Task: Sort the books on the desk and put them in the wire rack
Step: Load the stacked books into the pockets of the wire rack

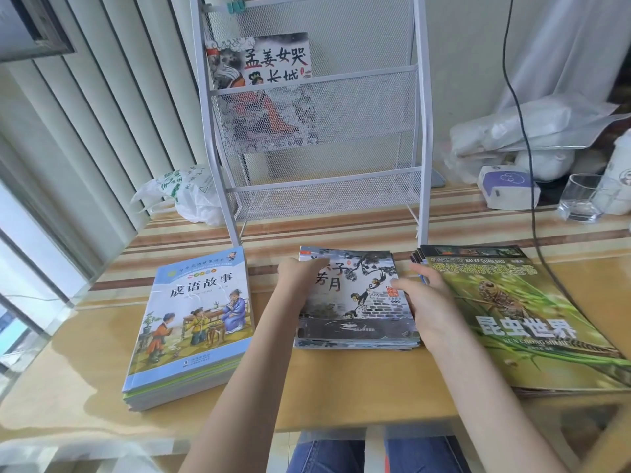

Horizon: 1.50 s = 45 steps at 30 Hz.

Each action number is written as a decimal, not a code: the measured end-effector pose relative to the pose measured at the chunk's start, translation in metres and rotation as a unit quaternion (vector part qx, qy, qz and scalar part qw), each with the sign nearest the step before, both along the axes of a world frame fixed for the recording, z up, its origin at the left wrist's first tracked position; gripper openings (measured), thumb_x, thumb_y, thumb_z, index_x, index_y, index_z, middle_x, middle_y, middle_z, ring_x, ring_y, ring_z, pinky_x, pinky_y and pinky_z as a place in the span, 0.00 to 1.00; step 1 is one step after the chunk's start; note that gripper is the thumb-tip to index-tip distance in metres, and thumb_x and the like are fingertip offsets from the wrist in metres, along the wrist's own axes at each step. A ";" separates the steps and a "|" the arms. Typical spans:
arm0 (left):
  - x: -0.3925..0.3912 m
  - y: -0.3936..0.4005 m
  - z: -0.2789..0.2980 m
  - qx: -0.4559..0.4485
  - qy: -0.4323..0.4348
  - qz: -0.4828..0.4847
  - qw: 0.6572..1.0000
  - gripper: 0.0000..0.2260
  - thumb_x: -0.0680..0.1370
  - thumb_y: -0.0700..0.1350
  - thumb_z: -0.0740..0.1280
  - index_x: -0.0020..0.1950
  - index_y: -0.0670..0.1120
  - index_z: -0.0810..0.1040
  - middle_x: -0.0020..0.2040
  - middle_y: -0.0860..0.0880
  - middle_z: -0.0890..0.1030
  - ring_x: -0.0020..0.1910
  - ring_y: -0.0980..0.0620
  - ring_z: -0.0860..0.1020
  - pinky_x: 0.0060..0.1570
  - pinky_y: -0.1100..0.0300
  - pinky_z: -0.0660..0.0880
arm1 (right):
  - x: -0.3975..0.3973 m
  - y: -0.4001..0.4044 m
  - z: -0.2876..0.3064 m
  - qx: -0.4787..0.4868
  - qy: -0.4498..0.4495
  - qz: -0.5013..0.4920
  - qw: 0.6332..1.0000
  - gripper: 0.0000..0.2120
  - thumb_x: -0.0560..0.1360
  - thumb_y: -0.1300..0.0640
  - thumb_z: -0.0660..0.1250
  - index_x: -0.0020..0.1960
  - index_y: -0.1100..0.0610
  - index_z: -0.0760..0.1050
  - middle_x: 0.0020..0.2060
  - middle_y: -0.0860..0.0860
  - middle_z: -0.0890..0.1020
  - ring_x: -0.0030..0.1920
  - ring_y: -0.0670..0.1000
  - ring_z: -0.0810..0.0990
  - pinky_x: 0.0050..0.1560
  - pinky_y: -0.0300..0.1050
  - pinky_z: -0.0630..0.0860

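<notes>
Three piles of books lie on the desk: a blue pile (191,322) at the left, a grey ink-painting pile (362,302) in the middle, a green insect pile (519,319) at the right. My left hand (300,278) grips the left edge of the middle pile's top book. My right hand (423,298) holds that pile's right edge, between it and the green pile. Behind stands the white wire rack (418,131), with one picture book (269,93) in its upper pocket at the left.
A white plastic bag (184,196) lies left of the rack. At the right are a tissue box (505,191), a glass (580,198), wrapped bundles (519,131) and a hanging black cable (526,138). Vertical blinds line the left side.
</notes>
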<state>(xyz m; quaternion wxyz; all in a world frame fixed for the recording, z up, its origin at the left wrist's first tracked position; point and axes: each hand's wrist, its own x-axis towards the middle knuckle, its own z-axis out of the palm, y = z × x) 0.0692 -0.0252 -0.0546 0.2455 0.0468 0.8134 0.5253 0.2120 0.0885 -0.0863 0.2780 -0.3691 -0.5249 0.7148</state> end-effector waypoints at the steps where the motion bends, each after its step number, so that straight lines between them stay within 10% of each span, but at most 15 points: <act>1: 0.003 -0.003 0.001 0.013 0.001 0.000 1.000 0.18 0.75 0.51 0.70 0.53 0.40 0.68 0.42 0.47 0.73 0.33 0.54 0.68 0.30 0.62 0.65 | 0.001 0.000 0.000 0.002 -0.002 0.001 1.000 0.23 0.69 0.63 0.70 0.61 0.50 0.71 0.59 0.53 0.74 0.59 0.54 0.73 0.56 0.51 0.69; 6: 0.011 -0.013 -0.008 0.078 0.044 0.043 0.995 0.22 0.68 0.59 0.75 0.44 0.42 0.72 0.42 0.41 0.82 0.34 0.46 0.76 0.32 0.57 0.72 | 0.008 0.001 0.006 0.035 0.005 0.018 0.999 0.20 0.73 0.55 0.70 0.63 0.52 0.71 0.59 0.48 0.75 0.59 0.49 0.72 0.56 0.49 0.67; 11: 0.039 -0.023 0.006 0.152 0.289 0.077 0.942 0.27 0.70 0.63 0.69 0.47 0.38 0.74 0.44 0.39 0.80 0.44 0.40 0.78 0.47 0.42 0.76 | 0.009 -0.004 0.031 0.125 -0.022 0.106 0.986 0.34 0.70 0.32 0.63 0.70 0.48 0.66 0.66 0.41 0.70 0.68 0.49 0.67 0.65 0.53 0.63; 15: 0.047 -0.031 0.028 0.222 0.410 0.049 0.883 0.20 0.72 0.59 0.66 0.49 0.42 0.74 0.47 0.44 0.77 0.49 0.45 0.76 0.52 0.50 0.73 | 0.010 -0.008 0.053 0.199 0.096 0.114 0.969 0.09 0.76 0.45 0.61 0.56 0.41 0.70 0.52 0.33 0.77 0.55 0.31 0.74 0.57 0.34 0.66; 19: 0.053 -0.039 0.037 0.267 0.364 0.007 0.892 0.07 0.77 0.52 0.63 0.54 0.54 0.72 0.41 0.61 0.76 0.43 0.73 0.74 0.47 0.75 0.68 | 0.012 -0.003 0.054 0.208 0.166 0.120 0.956 0.29 0.66 0.30 0.65 0.61 0.45 0.73 0.60 0.47 0.77 0.64 0.45 0.72 0.65 0.45 0.66; 27: 0.042 -0.032 0.037 0.336 0.303 0.048 0.891 0.07 0.77 0.45 0.61 0.44 0.44 0.76 0.38 0.60 0.76 0.38 0.64 0.72 0.40 0.69 0.67 | -0.022 -0.019 0.077 0.296 0.166 -0.039 0.940 0.13 0.76 0.61 0.62 0.35 0.52 0.76 0.37 0.45 0.80 0.39 0.38 0.75 0.42 0.28 0.67; 32: 0.038 -0.028 0.024 0.336 0.178 0.051 0.923 0.23 0.77 0.58 0.65 0.69 0.50 0.71 0.55 0.59 0.76 0.54 0.62 0.73 0.60 0.63 0.66 | -0.032 -0.023 0.071 0.278 0.172 -0.110 0.939 0.15 0.78 0.58 0.61 0.33 0.57 0.70 0.27 0.44 0.70 0.31 0.44 0.66 0.35 0.37 0.63; 38: 0.041 -0.031 0.013 0.300 0.307 0.025 0.903 0.12 0.67 0.51 0.76 0.46 0.48 0.80 0.38 0.60 0.83 0.41 0.66 0.79 0.44 0.73 0.72 | -0.039 -0.029 0.069 0.304 0.137 -0.195 0.923 0.16 0.78 0.53 0.58 0.32 0.55 0.65 0.22 0.44 0.66 0.28 0.47 0.62 0.33 0.45 0.58; 40: 0.041 -0.029 0.014 0.297 0.330 0.053 0.894 0.10 0.68 0.50 0.76 0.45 0.49 0.80 0.40 0.58 0.83 0.41 0.66 0.80 0.44 0.71 0.73 | -0.039 -0.025 0.073 0.394 0.062 -0.235 0.887 0.15 0.77 0.52 0.58 0.34 0.56 0.68 0.24 0.47 0.71 0.29 0.51 0.67 0.33 0.45 0.60; 45: 0.041 -0.017 0.036 0.291 0.391 0.055 0.872 0.11 0.67 0.50 0.77 0.41 0.48 0.78 0.35 0.59 0.81 0.36 0.65 0.77 0.41 0.69 0.72 | -0.052 -0.031 0.109 0.704 -0.066 -0.262 0.657 0.17 0.79 0.51 0.55 0.38 0.54 0.77 0.34 0.48 0.81 0.38 0.53 0.77 0.54 0.51 0.63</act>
